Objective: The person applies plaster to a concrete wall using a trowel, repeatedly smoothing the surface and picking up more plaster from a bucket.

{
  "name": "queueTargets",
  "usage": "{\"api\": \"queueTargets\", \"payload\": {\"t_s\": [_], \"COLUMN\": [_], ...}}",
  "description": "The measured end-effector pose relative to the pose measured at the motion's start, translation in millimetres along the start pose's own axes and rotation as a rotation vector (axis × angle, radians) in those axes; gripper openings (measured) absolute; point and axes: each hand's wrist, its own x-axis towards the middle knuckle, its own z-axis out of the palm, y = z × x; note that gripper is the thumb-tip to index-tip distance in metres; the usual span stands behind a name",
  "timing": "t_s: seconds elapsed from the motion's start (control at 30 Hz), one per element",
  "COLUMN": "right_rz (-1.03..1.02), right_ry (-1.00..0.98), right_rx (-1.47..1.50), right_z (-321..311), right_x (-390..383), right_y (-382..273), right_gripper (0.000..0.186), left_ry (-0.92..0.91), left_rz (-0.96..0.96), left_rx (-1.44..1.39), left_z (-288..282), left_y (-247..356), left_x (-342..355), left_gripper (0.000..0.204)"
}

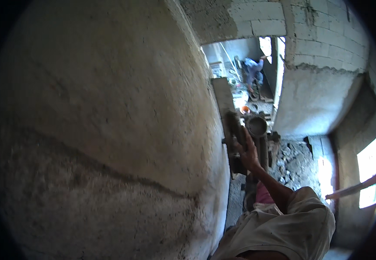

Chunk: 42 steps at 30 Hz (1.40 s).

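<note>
Beside the right edge of the big plastered wall (110, 108), your right hand (249, 156) grasps a dark tool (233, 125), which sits in front of a pale board (222, 94) and to the left of a round bucket (257, 125). Your palm and fingers cover the tool's lower end, so you cannot see how it is gripped underneath or whether it has a handle. Its outline also blurs into the shadow below, and whether its face touches the board or hangs just clear of it is hard to tell. Your left hand is outside the view, so its grip cannot be told. Your shirt (283, 229) is cut off by the lower edge, while the far wall and the window (370, 169) bend away toward the dark rim. The tool's long axis runs up the view with a slight lean to the left, its free end pointing away from you and its near end lying in your hand. It looks narrow, blocky and dark grey-brown, with a dull, rough surface, much darker than the board behind it. Past the bucket, a person in blue (253, 69) bends over in the next room, too small and partly washed out by glare to make out clearly.
</note>
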Motion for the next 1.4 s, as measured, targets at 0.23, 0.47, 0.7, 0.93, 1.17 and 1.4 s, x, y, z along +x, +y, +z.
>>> {"api": "queueTargets", "payload": {"t_s": [0.23,0.47,0.7,0.93,1.17,1.4], "right_rz": [-0.433,-0.369,-0.632,-0.381,0.767,1.028], "right_ry": [-0.286,-0.712,-0.267,0.055,-0.18,-0.197], "right_rx": [0.198,0.047,0.221,0.322,0.413,-0.075], "right_z": [122,175,180,195,207,46], "right_x": [162,279,503,617,338,56], "right_y": [-38,-126,-274,-177,129,329], "right_gripper": [0.062,0.057,0.055,0.063,0.068,0.06], "left_ry": [0.078,0.126,0.245,0.277,0.26,0.385], "left_rz": [-0.124,-0.336,-0.053,-0.055,-0.399,-0.083], "left_rx": [0.043,0.21,0.532,0.44,0.061,-0.336], "left_z": [33,112,115,124,122,134], "left_y": [134,199,183,182,190,239], "left_x": [-5,12,15,20,6,-51], "left_gripper": [0.059,0.06,0.054,0.052,0.06,0.061]}}
